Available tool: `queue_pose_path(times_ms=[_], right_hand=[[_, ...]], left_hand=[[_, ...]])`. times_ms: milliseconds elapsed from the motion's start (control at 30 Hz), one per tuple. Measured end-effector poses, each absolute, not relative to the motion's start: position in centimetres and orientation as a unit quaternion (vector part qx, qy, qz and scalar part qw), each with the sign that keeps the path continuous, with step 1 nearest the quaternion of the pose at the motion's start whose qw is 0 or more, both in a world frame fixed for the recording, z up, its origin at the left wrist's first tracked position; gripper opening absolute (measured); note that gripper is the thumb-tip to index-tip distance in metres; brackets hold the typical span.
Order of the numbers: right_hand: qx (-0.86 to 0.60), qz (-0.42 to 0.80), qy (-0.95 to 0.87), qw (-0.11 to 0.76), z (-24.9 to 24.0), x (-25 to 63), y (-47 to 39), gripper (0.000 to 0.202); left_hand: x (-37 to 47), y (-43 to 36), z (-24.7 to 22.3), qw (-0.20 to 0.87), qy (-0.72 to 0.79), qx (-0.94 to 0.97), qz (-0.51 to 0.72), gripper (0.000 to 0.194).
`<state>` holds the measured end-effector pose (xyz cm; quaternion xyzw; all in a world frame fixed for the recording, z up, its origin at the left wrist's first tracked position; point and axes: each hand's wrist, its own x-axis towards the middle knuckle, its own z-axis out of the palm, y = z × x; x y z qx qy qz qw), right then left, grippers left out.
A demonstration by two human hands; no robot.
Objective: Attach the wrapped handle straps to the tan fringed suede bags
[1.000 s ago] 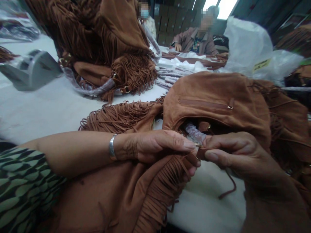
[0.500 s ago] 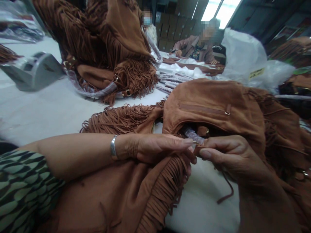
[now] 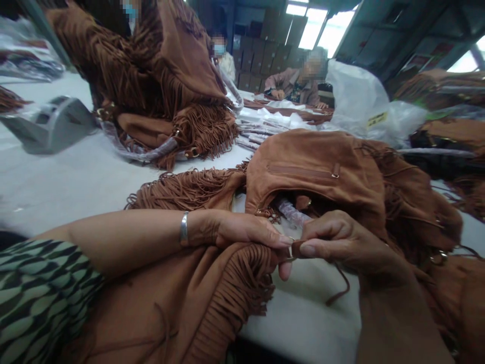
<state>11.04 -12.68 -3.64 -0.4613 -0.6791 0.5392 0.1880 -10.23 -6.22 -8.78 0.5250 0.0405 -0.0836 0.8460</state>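
My left hand, with a silver bracelet on its wrist, comes in across a fringed brown suede bag. Its thumb and fingers pinch a small metal ring. Against that ring, my right hand grips a short brown leather tab between thumb and forefinger. A thin brown cord dangles below my right hand. Just beyond both hands lies another suede bag with a zip pocket and a plastic-wrapped handle. My fingers partly hide the ring and tab.
A grey tape dispenser stands on the white table at left. Behind it are piled fringed bags. A clear plastic bag and more bags sit at right. Two people are across the table.
Both hands have shifted slightly left in view, still together. The leather tab and ring between them show more plainly. The camera view has moved a little, showing more at right.
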Motion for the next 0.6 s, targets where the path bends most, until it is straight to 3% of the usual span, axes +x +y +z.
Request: queue_pose_path(times_ms=[100,200,333,400,500,600], right_hand=[[-0.462,0.559,-0.659,0.199,-3.7,11.2,-12.9,0.035],[-0.484,0.554,-0.622,0.268,-3.6,11.5,-13.3,0.032],[-0.502,0.520,-0.579,0.378,-3.2,11.6,-14.0,0.028],[-0.496,0.507,-0.579,0.401,-3.1,11.3,-14.1,0.028],[-0.495,0.460,-0.568,0.470,-3.5,11.4,-13.5,0.035],[-0.547,0.351,-0.554,0.519,-4.6,12.4,-12.1,0.038]], left_hand=[[-9.9,-6.7,-8.3,0.839,0.039,0.534,-0.100,0.050],[-10.2,-7.6,-6.6,0.792,0.083,0.604,-0.039,0.058],[-11.3,-9.4,-4.3,0.624,0.216,0.749,0.046,0.105],[-11.6,-10.6,-4.0,0.564,0.252,0.785,0.036,0.092],[-11.4,-12.5,-4.1,0.495,0.222,0.840,-0.019,0.044],[-11.2,-13.7,-3.2,0.404,0.200,0.886,-0.110,0.030]])
